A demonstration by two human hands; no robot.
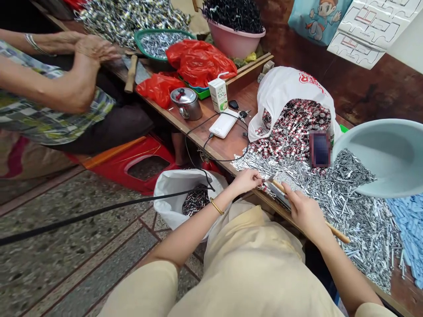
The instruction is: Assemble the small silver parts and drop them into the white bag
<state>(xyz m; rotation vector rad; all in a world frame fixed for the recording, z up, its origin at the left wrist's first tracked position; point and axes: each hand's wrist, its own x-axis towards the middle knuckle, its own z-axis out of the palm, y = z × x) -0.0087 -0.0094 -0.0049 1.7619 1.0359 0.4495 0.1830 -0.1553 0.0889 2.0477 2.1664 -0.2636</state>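
Note:
My right hand (302,209) is wrapped round the wooden handle of a small hammer (337,232), its handle end sticking out behind the hand. The hammer's metal head lies close to the fingertips of my left hand (247,179). Those fingers are pinched together at the table edge over a metal block (276,194); what they hold is too small to make out. Loose silvery metal pins (343,207) are heaped just beyond both hands. Behind them, a white plastic bag (280,83) lies open, spilling red-and-silver metal fittings (294,127).
A grey-blue basin (396,154) tilts over the pins, beside light-blue strips (410,229). A white sack (168,189) stands below my left arm. A black cable (99,209) crosses to a power bank (224,123). Nearby are a metal cup (187,105), a drink carton (218,94) and a co-worker's hands (94,48).

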